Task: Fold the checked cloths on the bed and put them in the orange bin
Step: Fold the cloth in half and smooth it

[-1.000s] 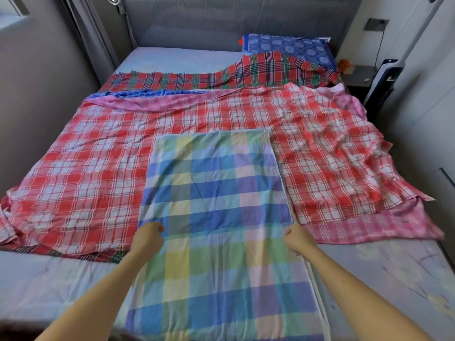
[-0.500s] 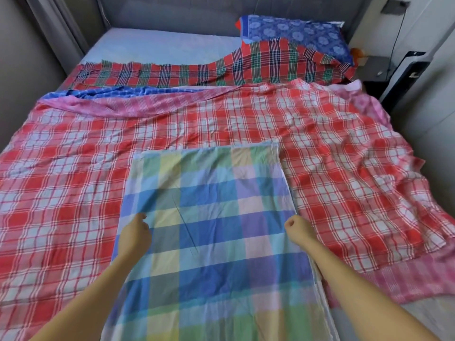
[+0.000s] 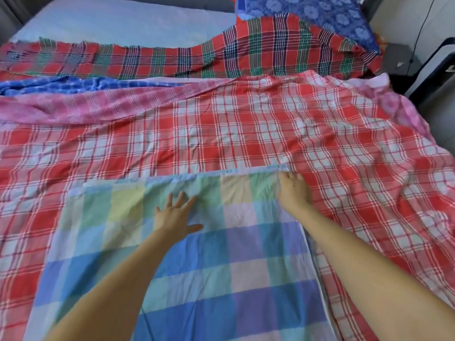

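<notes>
Pastel checked cloth [image 3: 258,279] lies on the red checked cloth [image 3: 221,134] at the near side of the bed [image 3: 123,20]. Half a second ago we clenched its side edges. Now our left hand [image 3: 173,215] presses flat, fingers spread, and our right hand [image 3: 293,190] rests at the far right corner; we cannot tell whether it pinches. We judge smoothing has begun, with more folding ahead.

Bed [image 3: 123,23] with a pale blue sheet, bare at the far end. Blue flowered pillow [image 3: 320,13] at the far right corner. Grey nightstand [image 3: 398,57] just beside the bed on the right, with a thin black cable [image 3: 421,25] running up the pale wall [image 3: 394,11] above it. Black-and-white appliance [image 3: 438,70] near the nightstand, type unclear. Bright, even light.
</notes>
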